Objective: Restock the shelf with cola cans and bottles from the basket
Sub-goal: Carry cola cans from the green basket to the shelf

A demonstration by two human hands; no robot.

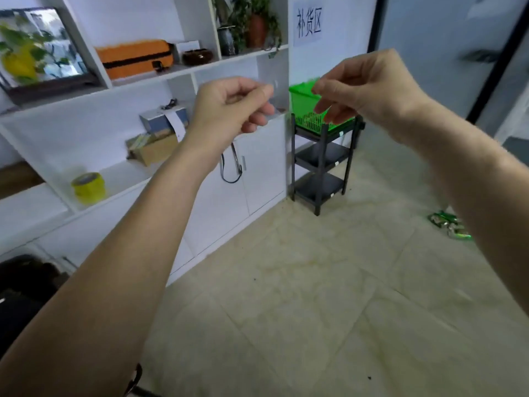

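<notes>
Green plastic basket, matt black rack, smooth tiled floor

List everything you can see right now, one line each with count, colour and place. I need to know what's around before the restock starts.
basket: one, green, on top tier of the rack
rack: one, black, three tiers, on the floor beside the cabinet
wall sign: one, white with dark characters, above the basket
tape roll: one, yellow, low white shelf at left
orange case: one, upper shelf
potted plant: one, brown pot, upper shelf
cardboard box: one, brown, middle shelf
green packets: a few, on the floor at right
cola cans or bottles: none visible
left hand: fingers curled, empty
right hand: fingers curled, empty
</notes>
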